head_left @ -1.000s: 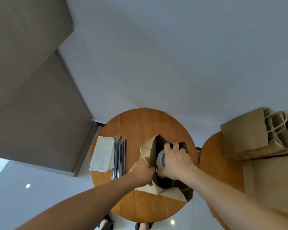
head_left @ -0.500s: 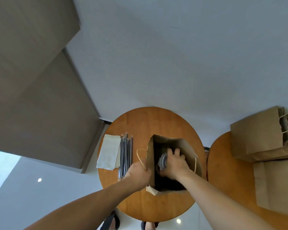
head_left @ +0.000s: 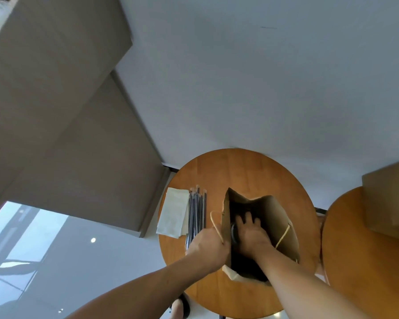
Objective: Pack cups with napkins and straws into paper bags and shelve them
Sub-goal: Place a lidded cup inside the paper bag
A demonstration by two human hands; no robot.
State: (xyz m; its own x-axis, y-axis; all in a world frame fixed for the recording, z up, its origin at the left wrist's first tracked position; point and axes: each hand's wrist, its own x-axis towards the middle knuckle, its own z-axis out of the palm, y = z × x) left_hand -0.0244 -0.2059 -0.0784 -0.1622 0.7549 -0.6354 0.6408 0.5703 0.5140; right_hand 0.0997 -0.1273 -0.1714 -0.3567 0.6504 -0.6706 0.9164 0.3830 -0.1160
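Note:
An open brown paper bag stands on the round wooden table. My left hand grips the bag's left edge by the handle and holds it open. Inside the bag, my right hand is curled over a lidded cup, of which only a dark sliver shows. A stack of white napkins and a bundle of wrapped straws lie on the table left of the bag.
A second round table sits at the right with more brown paper bags lying on it. A white wall stands behind the tables, and a grey cabinet is at the left. A shoe shows below.
My right hand has gone deeper into the bag with the cup, which is now mostly hidden. The bag has opened wider. My left hand keeps its hold on the bag's edge.

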